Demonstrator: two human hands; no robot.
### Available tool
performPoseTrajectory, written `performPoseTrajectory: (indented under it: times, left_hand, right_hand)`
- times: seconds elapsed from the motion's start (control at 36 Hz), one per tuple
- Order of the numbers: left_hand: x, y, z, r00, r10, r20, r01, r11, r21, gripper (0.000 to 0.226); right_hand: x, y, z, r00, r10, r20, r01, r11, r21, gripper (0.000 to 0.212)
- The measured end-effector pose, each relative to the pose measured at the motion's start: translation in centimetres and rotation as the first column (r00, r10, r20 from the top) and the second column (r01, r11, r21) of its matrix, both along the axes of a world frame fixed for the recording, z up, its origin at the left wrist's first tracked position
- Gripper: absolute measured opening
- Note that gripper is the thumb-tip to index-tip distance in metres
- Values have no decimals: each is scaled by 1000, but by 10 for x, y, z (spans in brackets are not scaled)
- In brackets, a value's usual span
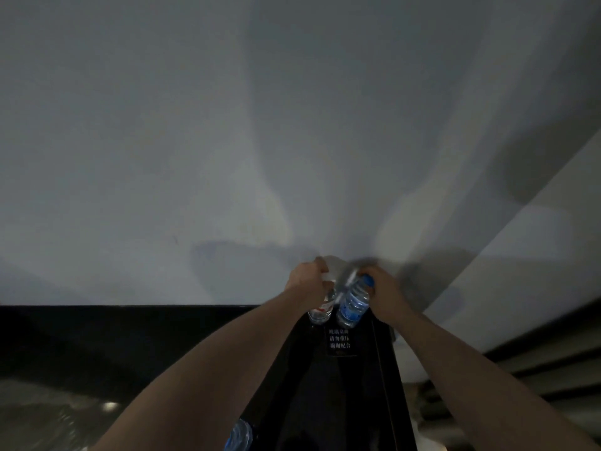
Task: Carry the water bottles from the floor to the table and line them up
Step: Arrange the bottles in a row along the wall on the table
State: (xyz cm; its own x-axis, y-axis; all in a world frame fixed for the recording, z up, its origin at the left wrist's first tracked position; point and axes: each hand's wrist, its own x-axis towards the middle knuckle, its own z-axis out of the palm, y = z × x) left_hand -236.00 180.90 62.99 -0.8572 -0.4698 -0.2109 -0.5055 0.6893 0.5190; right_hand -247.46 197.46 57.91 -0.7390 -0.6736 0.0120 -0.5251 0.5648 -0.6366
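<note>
My left hand (307, 283) grips the top of a clear water bottle with a red-marked label (320, 312). Beside it, my right hand (383, 292) is closed around the neck of a clear water bottle with a blue cap and blue label (353, 305). Both bottles stand or hang side by side at the far end of a narrow black table (357, 385), close to the white wall; whether their bases touch the top I cannot tell. A third bottle with a blue label (239, 437) shows at the bottom edge, partly hidden by my left forearm.
A small black sign with white characters (340, 341) lies on the black table just below the bottles. A white wall (227, 157) fills the view ahead, with a black skirting band (97, 336) below. Stair-like steps (536, 369) sit at the right.
</note>
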Motion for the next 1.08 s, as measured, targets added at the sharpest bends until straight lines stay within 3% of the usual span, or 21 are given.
performPoseTrajectory:
  times: [0.33, 0.72, 1.08]
  left_hand:
    - [-4, -2, 1, 999, 41, 0, -41, 999, 28, 31]
    - [-5, -9, -6, 999, 28, -46, -26, 999, 35, 29]
    - [-1, -3, -9, 991, -12, -132, 13, 1000, 10, 31]
  right_hand:
    - [7, -11, 18, 976, 205, -68, -200, 978, 64, 47]
    - [8, -15, 25, 996, 20, -85, -14, 998, 65, 34]
    - [18, -12, 34, 999, 53, -10, -52, 998, 41, 41]
